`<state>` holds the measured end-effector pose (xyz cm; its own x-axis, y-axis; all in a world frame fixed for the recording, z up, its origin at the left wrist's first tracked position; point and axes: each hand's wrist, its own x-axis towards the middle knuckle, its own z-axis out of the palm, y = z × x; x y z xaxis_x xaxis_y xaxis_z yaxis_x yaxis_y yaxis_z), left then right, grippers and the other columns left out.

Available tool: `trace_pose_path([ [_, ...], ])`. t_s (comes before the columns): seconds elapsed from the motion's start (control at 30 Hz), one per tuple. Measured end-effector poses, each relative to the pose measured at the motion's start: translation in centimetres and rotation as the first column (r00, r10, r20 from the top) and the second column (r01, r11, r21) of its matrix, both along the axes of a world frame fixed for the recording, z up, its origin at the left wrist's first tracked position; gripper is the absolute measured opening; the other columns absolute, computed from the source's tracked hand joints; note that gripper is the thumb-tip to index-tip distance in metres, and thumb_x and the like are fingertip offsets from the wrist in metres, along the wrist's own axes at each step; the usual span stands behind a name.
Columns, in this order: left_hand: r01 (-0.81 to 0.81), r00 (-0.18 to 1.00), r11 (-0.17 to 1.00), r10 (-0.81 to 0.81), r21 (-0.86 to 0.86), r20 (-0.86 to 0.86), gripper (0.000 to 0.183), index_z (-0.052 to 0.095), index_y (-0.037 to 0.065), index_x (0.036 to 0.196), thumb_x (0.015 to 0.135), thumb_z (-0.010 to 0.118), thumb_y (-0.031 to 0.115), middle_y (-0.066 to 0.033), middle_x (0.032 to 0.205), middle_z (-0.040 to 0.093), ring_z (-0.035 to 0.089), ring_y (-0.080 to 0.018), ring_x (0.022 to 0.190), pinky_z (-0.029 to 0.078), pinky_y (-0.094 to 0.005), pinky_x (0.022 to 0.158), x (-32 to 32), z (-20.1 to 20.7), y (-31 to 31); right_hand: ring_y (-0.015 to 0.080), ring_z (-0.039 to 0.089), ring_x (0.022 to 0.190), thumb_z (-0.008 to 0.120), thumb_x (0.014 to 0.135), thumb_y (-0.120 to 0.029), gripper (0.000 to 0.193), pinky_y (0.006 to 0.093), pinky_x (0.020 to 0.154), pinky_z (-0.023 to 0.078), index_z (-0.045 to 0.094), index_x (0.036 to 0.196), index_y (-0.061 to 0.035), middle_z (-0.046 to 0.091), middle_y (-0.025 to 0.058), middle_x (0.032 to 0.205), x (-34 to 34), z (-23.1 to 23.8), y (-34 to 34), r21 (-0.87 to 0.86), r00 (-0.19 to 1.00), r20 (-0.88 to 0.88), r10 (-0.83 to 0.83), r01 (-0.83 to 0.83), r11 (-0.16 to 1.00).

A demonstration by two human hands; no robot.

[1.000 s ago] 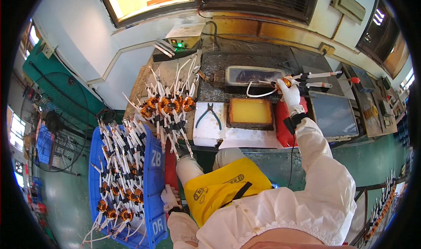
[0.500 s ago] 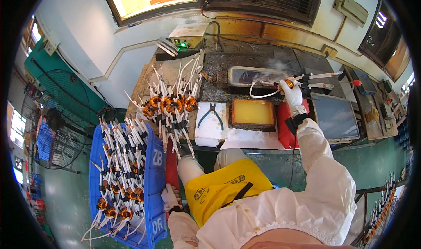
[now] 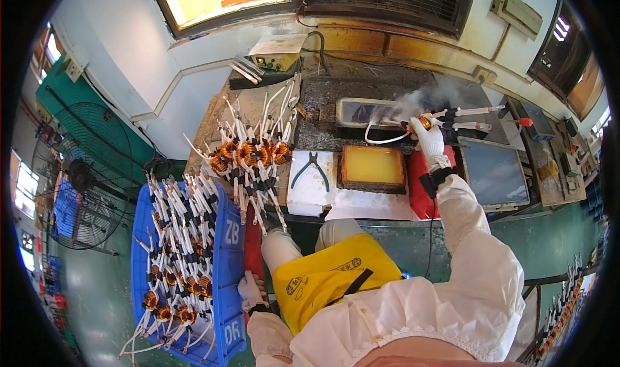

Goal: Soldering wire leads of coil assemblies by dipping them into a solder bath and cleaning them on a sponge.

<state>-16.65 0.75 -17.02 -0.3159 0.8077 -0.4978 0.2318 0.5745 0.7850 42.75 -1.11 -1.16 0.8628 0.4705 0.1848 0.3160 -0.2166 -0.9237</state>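
Observation:
In a white glove, my right hand [image 3: 429,142] is closed on a copper-wound ring coil [image 3: 423,121] with white-sleeved leads. Some leads stick out to the right; others reach left to the solder pot [image 3: 352,133], a rectangular pan with a dark, shiny surface. Smoke [image 3: 436,95] rises where those lead ends meet the pot, and hides part of them. My left hand [image 3: 250,289], also gloved, rests low beside the blue crate [image 3: 234,270], its fingers stretched out along the edge and holding nothing I can see.
A tray of yellow, waxy material [image 3: 372,167], pliers [image 3: 312,171] and a red block [image 3: 421,192] lie near the bench front. Several coils [image 3: 248,154] are heaped on the left; more fill the crate. Behind stands a control box [image 3: 276,53]. A fan [image 3: 81,173] is far left.
Smoke over the pot has grown thicker and spread right. The coil and my right hand have shifted very slightly left. The control box's green light has dimmed. My left hand stays put.

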Motion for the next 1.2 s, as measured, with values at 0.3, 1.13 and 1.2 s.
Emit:
trace_pose_path([
  [0.3,0.036,0.999,0.999,-0.036,0.0,-0.017,0.038,0.057,0.002,0.073,0.089,0.047,0.036,-0.0058,0.053,0.055,0.045,-0.0125,0.035,0.037,-0.0248,0.03,0.4,0.8,0.0,0.0105,0.059,0.058,0.066,0.074,-0.037,0.042,0.0249,0.043,0.046,0.059,0.098,-0.0035,0.065,0.0043,0.074,-0.5,0.8,0.1,-0.005,0.997,-0.067,0.038,-0.039,0.999],
  [1.13,-0.002,1.0,1.0,0.002,-0.016,0.01,0.037,0.056,0.004,0.073,0.09,0.047,0.036,-0.0043,0.053,0.052,0.042,-0.0116,0.035,0.035,-0.0246,0.03,0.4,0.6,-0.1,0.0115,0.061,0.061,0.066,0.074,-0.04,0.044,0.0257,0.045,0.048,0.06,0.097,-0.0026,0.065,0.0045,0.076,-0.3,0.4,0.2,0.096,0.997,-0.049,0.058,-0.053,0.994],
  [1.2,0.004,1.0,1.0,-0.004,-0.011,0.003,0.037,0.056,0.004,0.072,0.09,0.047,0.036,-0.0041,0.052,0.052,0.042,-0.0114,0.035,0.035,-0.0245,0.03,0.4,0.8,-0.2,0.0112,0.061,0.061,0.066,0.075,-0.039,0.043,0.0252,0.044,0.047,0.06,0.096,-0.0023,0.065,0.0045,0.075,-1.3,2.0,-0.4,0.023,0.995,-0.098,0.029,-0.027,0.999],
])
